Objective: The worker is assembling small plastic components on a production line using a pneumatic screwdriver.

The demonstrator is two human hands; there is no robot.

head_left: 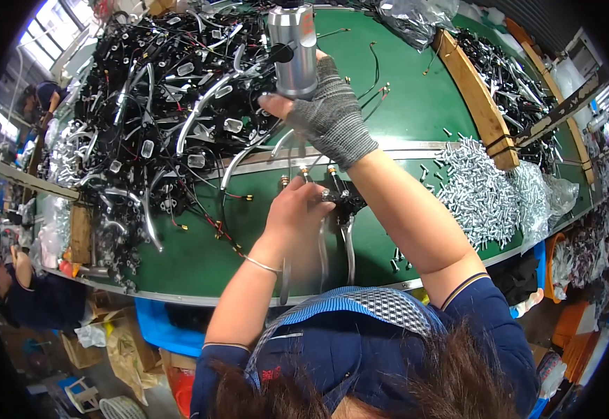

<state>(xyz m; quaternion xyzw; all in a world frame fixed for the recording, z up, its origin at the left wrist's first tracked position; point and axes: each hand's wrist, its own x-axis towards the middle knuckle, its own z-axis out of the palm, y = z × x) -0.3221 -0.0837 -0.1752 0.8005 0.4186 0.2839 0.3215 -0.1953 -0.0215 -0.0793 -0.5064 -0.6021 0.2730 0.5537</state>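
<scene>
My right hand [334,115], in a grey knit fingerless glove, is closed around a silver cylindrical power screwdriver [294,66] held upright. The driver's lower end points down toward the parts near my left hand. Bare and slightly blurred, my left hand [294,209] grips a black bracket-like part [345,200] at the near side of the green table. Long curved silver levers [350,251] extend from it toward me. Brass-coloured fittings [304,171] and thin cables stand at its far side. My fingers hide part of the piece.
A big heap of black parts with silver levers and wires [192,84] covers the far left. Silver bolts [475,192] are piled at the right, beside a wooden bar [479,98]. A blue bin [171,328] sits below the table edge. Another person [28,293] is at the left.
</scene>
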